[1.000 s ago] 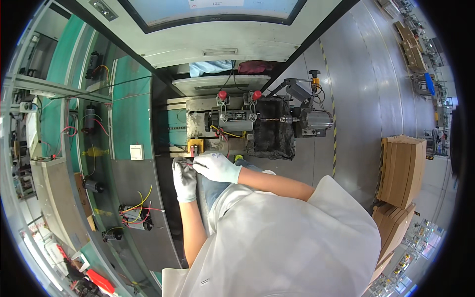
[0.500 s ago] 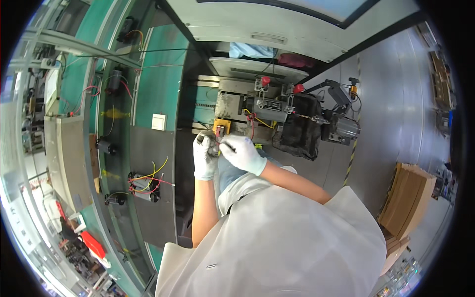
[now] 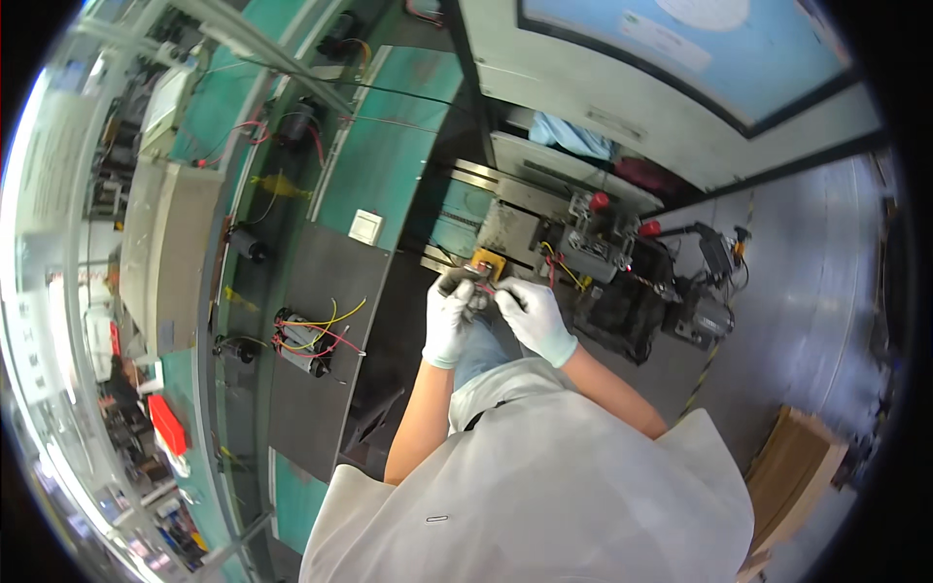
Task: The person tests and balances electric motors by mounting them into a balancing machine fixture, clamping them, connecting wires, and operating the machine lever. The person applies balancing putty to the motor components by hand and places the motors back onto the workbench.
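We are holding a small dark part [image 3: 473, 289] between both gloved hands, just in front of the yellow fixture block [image 3: 489, 264] on the grey machine [image 3: 544, 243]. Our left hand [image 3: 449, 316] is clenching around the part from the left, its grip wrapped over it; our right hand [image 3: 533, 316] is pinching at the part's near end, where thin red wire seems to be showing, though the view is too small for us to be sure what the fingertips are catching.

We are judging the risks from this. The part is sitting off the tabletop [image 3: 330, 291], carried only by our fingers, so a loosening of the left grip would be letting it drop between the machine and our lap. The gloves are hiding the feel of fine wire, so the right hand could be tugging a lead loose or bending it. The red buttons [image 3: 600, 201] are standing close behind, and a stray elbow or wrist could be brushing them. The wired assembly [image 3: 303, 335] with yellow and red leads is lying well apart on the dark mat, out of harm.
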Action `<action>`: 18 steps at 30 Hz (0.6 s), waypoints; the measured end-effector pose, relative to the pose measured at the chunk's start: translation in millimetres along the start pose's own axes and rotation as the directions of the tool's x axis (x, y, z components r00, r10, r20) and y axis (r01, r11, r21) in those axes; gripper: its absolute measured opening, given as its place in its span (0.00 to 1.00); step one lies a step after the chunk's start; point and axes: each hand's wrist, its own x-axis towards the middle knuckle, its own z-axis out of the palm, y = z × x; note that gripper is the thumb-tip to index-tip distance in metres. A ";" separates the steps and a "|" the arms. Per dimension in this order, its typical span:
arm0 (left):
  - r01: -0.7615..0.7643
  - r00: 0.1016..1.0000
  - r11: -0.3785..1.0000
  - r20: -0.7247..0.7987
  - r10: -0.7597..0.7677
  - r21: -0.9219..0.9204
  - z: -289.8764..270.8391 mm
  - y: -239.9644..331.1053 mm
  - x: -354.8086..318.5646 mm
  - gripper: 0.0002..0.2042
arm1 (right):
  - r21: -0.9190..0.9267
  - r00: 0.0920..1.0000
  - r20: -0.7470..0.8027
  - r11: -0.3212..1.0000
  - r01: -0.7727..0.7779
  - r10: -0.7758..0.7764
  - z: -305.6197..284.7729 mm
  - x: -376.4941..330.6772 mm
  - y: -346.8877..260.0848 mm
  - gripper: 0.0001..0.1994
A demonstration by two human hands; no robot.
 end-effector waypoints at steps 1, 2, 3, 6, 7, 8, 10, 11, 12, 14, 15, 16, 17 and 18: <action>0.019 1.000 0.999 0.008 -0.019 -0.045 -3.0 -1.8 2.4 0.12 | -0.004 1.000 -0.002 1.000 0.001 -0.001 -2.2 0.7 -1.7 0.08; 0.030 0.999 0.995 0.033 -0.027 -0.093 -5.0 -3.6 3.2 0.12 | -0.007 1.000 -0.011 1.000 -0.007 0.007 -3.1 -2.0 -3.1 0.08; 0.035 0.999 0.996 -0.016 -0.037 -0.080 -7.7 -4.5 4.7 0.12 | 0.026 0.999 -0.043 1.000 0.017 -0.016 -1.3 -3.3 0.2 0.09; -0.011 0.997 0.999 -0.077 0.013 0.036 -11.4 -2.5 7.6 0.10 | 0.055 0.995 -0.093 0.998 0.044 -0.039 1.6 -1.0 -3.0 0.09; -0.054 0.994 0.988 -0.083 0.067 0.147 -11.2 -2.0 8.0 0.09 | -0.014 0.997 -0.072 0.999 0.036 -0.037 0.8 -0.4 -6.6 0.09; -0.058 0.994 0.988 -0.082 0.071 0.143 -9.4 -0.1 8.9 0.09 | -0.017 0.997 -0.070 0.999 0.039 -0.040 0.6 1.2 -7.9 0.09; -0.094 0.987 0.957 -0.097 0.125 0.274 -4.6 2.7 9.2 0.09 | -0.135 0.990 -0.036 0.982 0.133 -0.140 -0.5 3.4 -9.7 0.07; -0.108 0.985 0.954 -0.098 0.140 0.278 1.9 4.7 9.8 0.11 | -0.137 0.988 0.001 0.978 0.156 -0.157 -3.1 4.8 -18.1 0.06; -0.110 0.985 0.955 -0.098 0.142 0.276 5.4 8.6 8.8 0.11 | -0.138 0.987 0.002 0.978 0.158 -0.159 -6.1 4.6 -24.3 0.06; -0.030 1.000 0.998 0.001 0.029 0.061 9.0 14.7 5.5 0.13 | -0.100 0.986 0.152 0.992 0.077 -0.062 -11.1 1.9 -31.8 0.06; 0.033 0.999 0.995 0.006 -0.034 0.090 3.1 12.9 6.3 0.15 | -0.108 0.988 0.149 0.992 0.067 -0.051 -12.0 0.8 -32.2 0.05; 0.033 0.999 0.995 0.007 -0.034 0.089 2.4 12.6 5.5 0.15 | -0.109 0.988 0.149 0.992 0.068 -0.051 -11.7 -0.3 -32.7 0.05; 0.034 0.999 0.994 0.028 -0.037 0.102 3.5 13.7 5.5 0.16 | -0.113 0.991 0.082 0.987 0.114 -0.105 -10.3 -0.2 -32.5 0.06; 0.034 0.998 0.993 0.050 -0.040 0.115 4.3 15.3 5.3 0.16 | -0.119 0.987 0.016 0.980 0.160 -0.159 -9.1 0.3 -32.3 0.07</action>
